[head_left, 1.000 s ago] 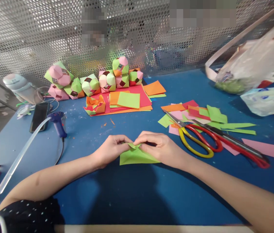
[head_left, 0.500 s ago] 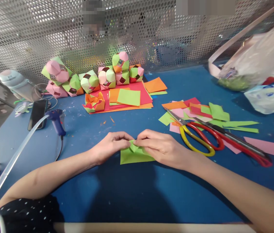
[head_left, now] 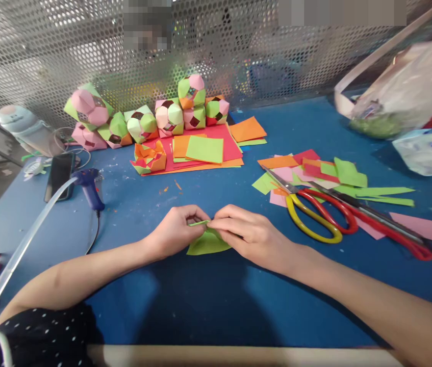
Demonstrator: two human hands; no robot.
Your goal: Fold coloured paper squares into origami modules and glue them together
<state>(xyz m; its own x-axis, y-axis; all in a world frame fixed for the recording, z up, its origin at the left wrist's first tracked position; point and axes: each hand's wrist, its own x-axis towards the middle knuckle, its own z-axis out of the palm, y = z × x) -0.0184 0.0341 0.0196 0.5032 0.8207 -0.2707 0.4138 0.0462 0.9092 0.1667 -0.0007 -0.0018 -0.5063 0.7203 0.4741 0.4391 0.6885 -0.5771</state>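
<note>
A green sheet of paper [head_left: 208, 243] is between my hands at the front middle of the blue table, its upper edge folded and its lower part bulging towards me. My left hand [head_left: 179, 229] pinches the upper left of the paper between thumb and fingers. From the other side my right hand [head_left: 250, 232] grips the upper right edge, fingertips meeting those of the left. Part of the fold lies hidden under the fingers. Scissors with one yellow and one red handle [head_left: 315, 224] lie just right of my right hand.
Behind, folded-paper balls [head_left: 170, 117] line a perforated metal screen [head_left: 231, 51]. Paper squares [head_left: 204, 149] lie on red sheets. At left are a blue glue gun [head_left: 91, 191] and a phone [head_left: 58, 176]; at right, paper scraps [head_left: 348, 173], a red-handled tool [head_left: 395, 229] and plastic bags [head_left: 430, 150].
The green paper's upper edge has been lifted and bent; the small folded point that showed between my fingertips is now covered. The whole view has shifted slightly.
</note>
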